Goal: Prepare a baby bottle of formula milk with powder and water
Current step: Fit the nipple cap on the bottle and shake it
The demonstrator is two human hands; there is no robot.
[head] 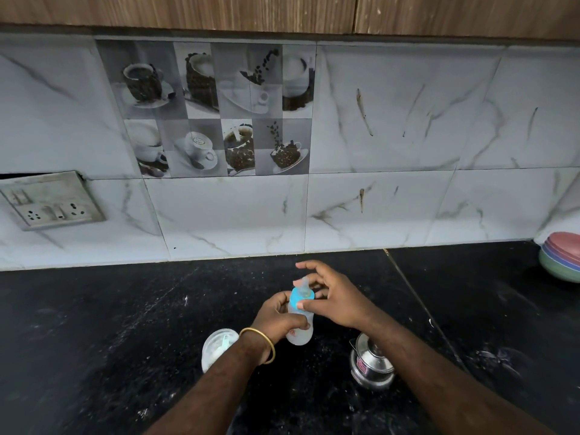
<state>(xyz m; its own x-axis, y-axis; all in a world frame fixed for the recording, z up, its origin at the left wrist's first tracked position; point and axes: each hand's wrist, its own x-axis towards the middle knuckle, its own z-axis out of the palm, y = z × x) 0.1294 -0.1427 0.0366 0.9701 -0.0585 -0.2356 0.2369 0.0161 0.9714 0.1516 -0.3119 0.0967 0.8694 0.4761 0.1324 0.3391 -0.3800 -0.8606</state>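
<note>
Hands meet on the bottle (pixel 299 328): left (pixel 279 320) grips its half-hidden body, right (pixel 332 296) pinches the blue collar (pixel 298 301).

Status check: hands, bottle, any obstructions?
Left hand grips translucent baby bottle. Right hand pinches blue collar, teat on. Nothing obstructing; steel pot, powder container alongside.

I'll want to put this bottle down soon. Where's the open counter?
Bare black counter lies left of the powder container, and also between the steel pot and the stacked bowls. It is crowded near the front, where container, baby bottle and pot sit close.
</note>
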